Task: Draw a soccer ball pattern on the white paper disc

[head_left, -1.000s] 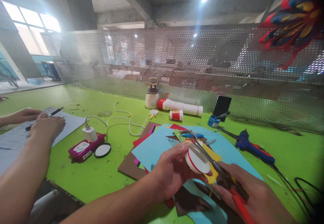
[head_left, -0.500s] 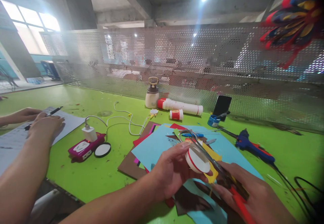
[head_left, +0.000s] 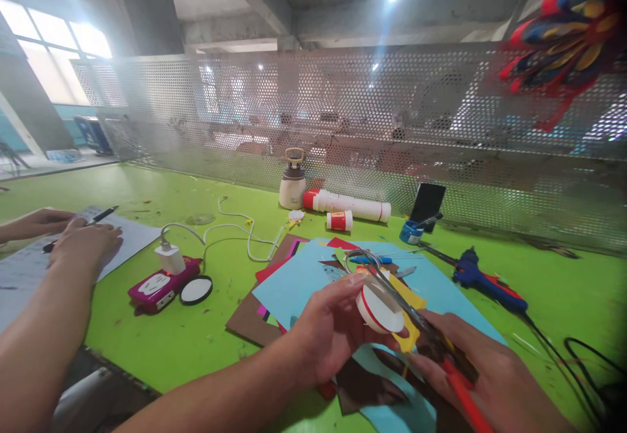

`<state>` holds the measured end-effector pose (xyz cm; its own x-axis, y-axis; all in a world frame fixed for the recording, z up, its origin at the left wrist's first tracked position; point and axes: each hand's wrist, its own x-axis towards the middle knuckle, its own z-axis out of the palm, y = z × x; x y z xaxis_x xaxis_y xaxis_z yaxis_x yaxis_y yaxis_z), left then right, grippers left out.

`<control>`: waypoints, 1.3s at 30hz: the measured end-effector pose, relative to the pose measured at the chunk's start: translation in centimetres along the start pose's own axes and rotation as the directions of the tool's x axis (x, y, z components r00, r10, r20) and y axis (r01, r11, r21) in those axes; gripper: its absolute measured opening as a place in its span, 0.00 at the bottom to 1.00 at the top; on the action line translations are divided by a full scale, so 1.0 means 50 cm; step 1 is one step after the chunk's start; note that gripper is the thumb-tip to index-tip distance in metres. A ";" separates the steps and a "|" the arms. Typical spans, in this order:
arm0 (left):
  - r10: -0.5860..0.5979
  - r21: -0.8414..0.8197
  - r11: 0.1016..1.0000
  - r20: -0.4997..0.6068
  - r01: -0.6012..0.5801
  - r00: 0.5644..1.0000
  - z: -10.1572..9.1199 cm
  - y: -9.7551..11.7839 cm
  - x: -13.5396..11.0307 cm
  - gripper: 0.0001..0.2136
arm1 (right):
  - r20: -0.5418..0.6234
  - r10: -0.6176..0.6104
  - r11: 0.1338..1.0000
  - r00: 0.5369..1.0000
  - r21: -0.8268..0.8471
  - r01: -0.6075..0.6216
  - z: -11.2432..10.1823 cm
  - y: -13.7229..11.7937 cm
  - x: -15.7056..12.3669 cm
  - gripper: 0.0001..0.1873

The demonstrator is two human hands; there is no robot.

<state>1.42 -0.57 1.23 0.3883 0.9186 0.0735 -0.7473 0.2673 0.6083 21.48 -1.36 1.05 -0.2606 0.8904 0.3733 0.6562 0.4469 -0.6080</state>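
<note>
My left hand (head_left: 337,328) is wrapped round a white paper cup (head_left: 381,309) with a red band, tilted so its white round end faces me. In my right hand (head_left: 490,361) are scissors (head_left: 416,319) with long metal blades and red handles. The blades lie across the cup's upper right side; whether they cut into it I cannot tell. A yellow piece of paper (head_left: 410,338) shows between the cup and my right hand. Under both hands lie light blue paper sheets (head_left: 294,283) and brown cut pieces (head_left: 367,381).
Right of the papers lies a blue glue gun (head_left: 482,279) with a trailing cord. Farther back are a phone (head_left: 428,206), a blue jar (head_left: 410,232), stacked paper cups (head_left: 353,207) and a bottle (head_left: 292,188). At left, a power strip (head_left: 161,286) sits near another person's hands (head_left: 85,240), one with a pen.
The whole view has shifted slightly. Both my hands keep their hold on the cup and the scissors, in nearly the same pose.
</note>
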 end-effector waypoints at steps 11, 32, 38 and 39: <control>-0.013 -0.022 1.000 -0.004 0.013 1.000 -0.004 -0.001 0.004 0.14 | 0.015 0.014 1.000 1.000 0.002 -0.014 -0.003 -0.006 0.000 0.12; -0.010 -0.026 1.000 -0.062 0.008 0.998 0.008 0.006 -0.001 0.12 | 0.053 0.013 1.000 0.999 -0.003 -0.013 -0.003 -0.004 -0.001 0.12; -0.012 -0.021 1.000 -0.054 0.011 0.998 0.006 0.003 0.001 0.13 | 0.091 -0.046 0.995 0.995 -0.079 0.053 -0.013 0.011 0.011 0.12; -0.012 -0.021 1.000 -0.052 0.011 0.999 0.005 0.002 0.001 0.14 | 0.106 -0.063 0.993 0.992 -0.090 0.072 -0.014 0.016 0.013 0.12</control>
<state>1.49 -0.58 1.51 0.3685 0.9293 0.0248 -0.7542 0.2832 0.5925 22.34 -0.50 1.32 -0.3749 0.8647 0.3344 0.6965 0.5007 -0.5139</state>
